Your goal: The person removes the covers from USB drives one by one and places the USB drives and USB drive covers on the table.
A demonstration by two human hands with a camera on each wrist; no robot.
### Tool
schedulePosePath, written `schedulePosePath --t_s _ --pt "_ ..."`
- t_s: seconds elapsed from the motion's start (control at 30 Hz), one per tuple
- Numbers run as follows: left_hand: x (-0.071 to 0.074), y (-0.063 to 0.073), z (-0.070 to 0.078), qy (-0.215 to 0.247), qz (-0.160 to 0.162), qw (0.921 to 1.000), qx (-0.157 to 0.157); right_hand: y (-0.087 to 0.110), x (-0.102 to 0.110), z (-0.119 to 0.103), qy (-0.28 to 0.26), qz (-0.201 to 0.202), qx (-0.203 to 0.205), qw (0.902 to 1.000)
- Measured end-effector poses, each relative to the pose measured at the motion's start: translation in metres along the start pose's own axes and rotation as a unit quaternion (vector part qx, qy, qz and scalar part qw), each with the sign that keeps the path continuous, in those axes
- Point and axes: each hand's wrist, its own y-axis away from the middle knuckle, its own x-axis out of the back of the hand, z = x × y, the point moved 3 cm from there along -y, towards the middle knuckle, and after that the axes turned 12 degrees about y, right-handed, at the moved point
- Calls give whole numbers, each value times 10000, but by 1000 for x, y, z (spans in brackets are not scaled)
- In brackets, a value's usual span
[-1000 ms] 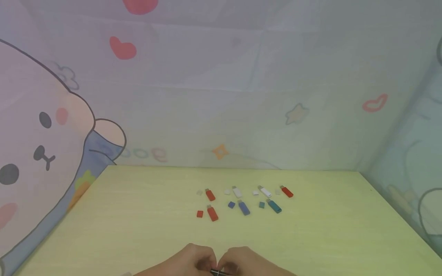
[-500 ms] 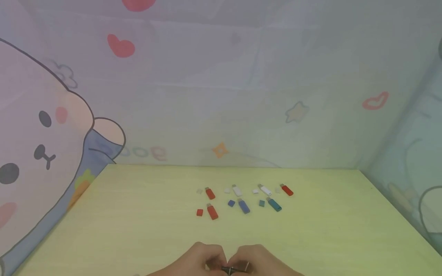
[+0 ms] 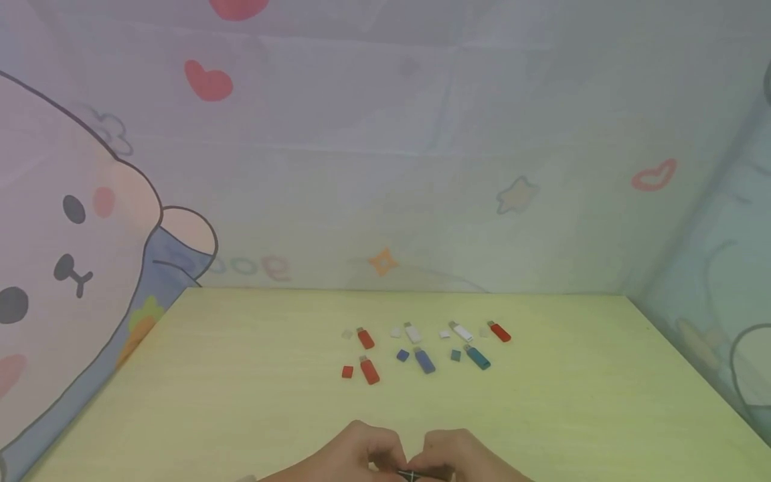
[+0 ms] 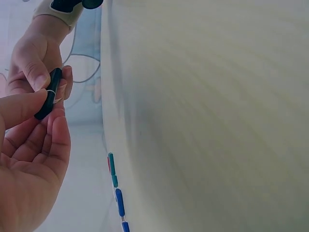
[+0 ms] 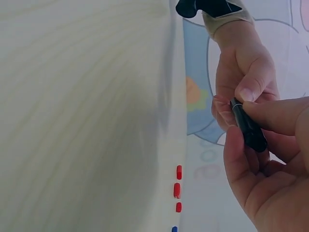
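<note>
Close to the table's near edge, my left hand [image 3: 367,447] and right hand [image 3: 459,452] meet over a small black USB stick [image 3: 411,476]. Each hand pinches one end of it between thumb and fingers. A thin pale line crosses the black body in the left wrist view, between the two thumbs [image 4: 36,76]. In the right wrist view the thicker black end lies in my right hand [image 5: 275,159], and my left hand [image 5: 248,67] holds the narrower end. Fingers cover much of the stick, so whether its cap is fully seated cannot be told.
Uncapped USB sticks lie in two rows on the pale yellow table [image 3: 241,375], among them red [image 3: 370,370], blue [image 3: 424,361], teal [image 3: 478,357] and white [image 3: 461,331]. Small caps, such as a red cap [image 3: 347,371], lie beside them. A printed cloth [image 3: 385,167] hangs behind.
Both hands have shifted slightly to the right in the head view, still gripping the black USB stick. The sticks and caps on the table stay in place.
</note>
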Motion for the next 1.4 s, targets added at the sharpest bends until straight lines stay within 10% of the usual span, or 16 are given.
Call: schedulePosePath --t_s 0.4,0.83,1.4 --pt "-3 -5 0 257 209 9992 204 5 4 3 331 308 602 9972" --pt "-4 -8 0 259 306 9991 170 7 6 3 98 158 248 9995" --pt "2 -15 8 -619 268 9966 -469 13 15 6 585 434 260 9970"
